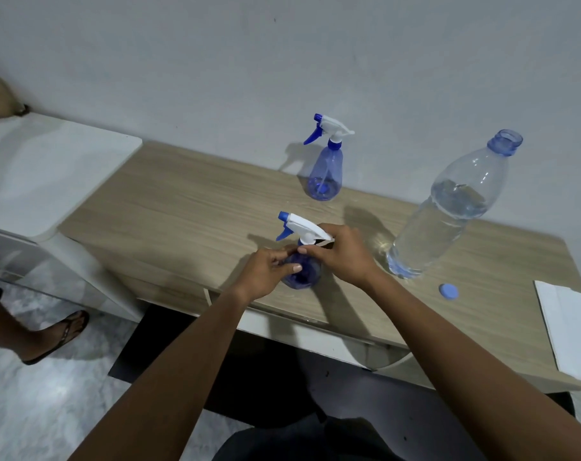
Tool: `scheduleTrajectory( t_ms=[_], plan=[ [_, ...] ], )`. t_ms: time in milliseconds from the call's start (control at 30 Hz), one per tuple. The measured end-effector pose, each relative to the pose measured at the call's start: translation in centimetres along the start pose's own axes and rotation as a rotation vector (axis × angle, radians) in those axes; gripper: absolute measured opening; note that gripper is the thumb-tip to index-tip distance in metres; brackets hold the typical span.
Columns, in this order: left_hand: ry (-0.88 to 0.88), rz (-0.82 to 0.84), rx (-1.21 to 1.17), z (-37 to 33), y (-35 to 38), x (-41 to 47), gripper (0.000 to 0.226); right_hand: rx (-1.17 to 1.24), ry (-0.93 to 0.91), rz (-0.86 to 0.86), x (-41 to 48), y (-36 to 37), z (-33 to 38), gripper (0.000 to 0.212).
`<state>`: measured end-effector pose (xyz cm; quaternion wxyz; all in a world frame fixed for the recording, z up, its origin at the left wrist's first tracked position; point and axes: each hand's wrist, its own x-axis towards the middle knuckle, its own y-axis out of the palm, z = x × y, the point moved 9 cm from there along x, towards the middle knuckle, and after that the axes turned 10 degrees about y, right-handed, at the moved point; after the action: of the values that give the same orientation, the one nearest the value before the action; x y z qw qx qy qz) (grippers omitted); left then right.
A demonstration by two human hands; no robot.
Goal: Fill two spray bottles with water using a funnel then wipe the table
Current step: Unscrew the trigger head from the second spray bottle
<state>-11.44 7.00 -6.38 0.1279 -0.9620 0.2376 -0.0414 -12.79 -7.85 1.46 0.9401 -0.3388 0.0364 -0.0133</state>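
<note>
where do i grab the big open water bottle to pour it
Probably wrap a hand around the middle of the water bottle, coming from the near right side: it stands upright and uncapped, part full, with the wall behind it and the near spray bottle to its left.

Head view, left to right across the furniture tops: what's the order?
white cabinet → held spray bottle → open water bottle → white folded sheet. Far spray bottle and loose blue cap omitted: they overlap others sideways.
</note>
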Motion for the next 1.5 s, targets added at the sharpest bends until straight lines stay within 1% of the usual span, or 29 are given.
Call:
scheduleTrajectory(
  t_ms=[67,200,267,333,400,467,533,600,733,800,933,1033,1200,1267,1367,1433,1500],
  plan=[
    [0.006,0.0,0.003,-0.1,0.0,0.0,0.043,0.027,0.004,0.063,-0.1,0.1,-0.1,0.015],
    [-0.01,-0.014,-0.016,0.2,0.0,0.2,0.044,0.112,0.036,0.168,-0.4,0.2,-0.6,0.026],
    [-0.021,-0.013,-0.021,0.5,0.0,0.2,0.044,0.133,0.037,0.189,-0.5,0.2,-0.7,0.028],
    [-0.028,-0.006,-0.019,0.7,-0.1,0.2,0.045,0.098,0.009,0.166,-0.5,0.1,-0.1,0.028],
    [-0.027,0.0,-0.015,0.8,-0.1,0.3,0.043,0.03,0.0,0.087,-0.4,-0.2,0.4,0.033],
    [-0.035,-0.007,-0.019,0.9,-0.1,0.3,0.035,-0.042,0.008,-0.014,-0.2,-0.5,0.7,0.036],
    [-0.045,-0.018,-0.036,0.9,-0.1,0.2,0.028,-0.095,0.009,-0.061,0.2,-0.2,0.8,0.038],
    [-0.045,-0.019,-0.049,0.8,-0.1,0.2,0.03,-0.119,-0.001,-0.052,0.4,0.0,0.8,0.038],
    [-0.025,-0.003,-0.065,0.5,0.2,0.2,0.045,-0.081,-0.048,0.087,0.2,0.0,0.9,0.018],
    [-0.036,-0.002,-0.076,0.6,0.2,0.2,0.048,-0.053,-0.038,0.137,0.1,0.0,0.6,0.014],
    [-0.043,-0.007,-0.065,0.7,0.2,0.2,0.047,-0.073,-0.018,0.183,0.2,-0.1,0.0,0.021],
    [-0.043,-0.009,-0.046,0.6,0.1,0.2,0.047,-0.047,-0.016,0.183,0.2,0.0,0.3,0.027],
    [-0.063,-0.019,-0.03,0.9,0.0,0.1,0.03,-0.115,0.007,0.035,0.6,0.1,0.4,0.043],
    [-0.056,-0.017,-0.034,0.8,0.1,0.1,0.03,-0.114,0.013,0.017,0.7,0.3,0.3,0.046],
    [-0.033,-0.01,-0.045,0.5,0.1,0.1,0.036,-0.108,0.022,0.025,0.9,0.4,0.0,0.037],
    [-0.022,0.005,-0.048,0.6,0.1,0.1,0.041,-0.107,0.015,0.061,0.9,0.6,0.0,0.027],
    [-0.024,0.018,-0.048,0.8,0.1,0.2,0.045,-0.119,0.0,0.093,0.8,0.6,0.2,0.022]
  ],
)
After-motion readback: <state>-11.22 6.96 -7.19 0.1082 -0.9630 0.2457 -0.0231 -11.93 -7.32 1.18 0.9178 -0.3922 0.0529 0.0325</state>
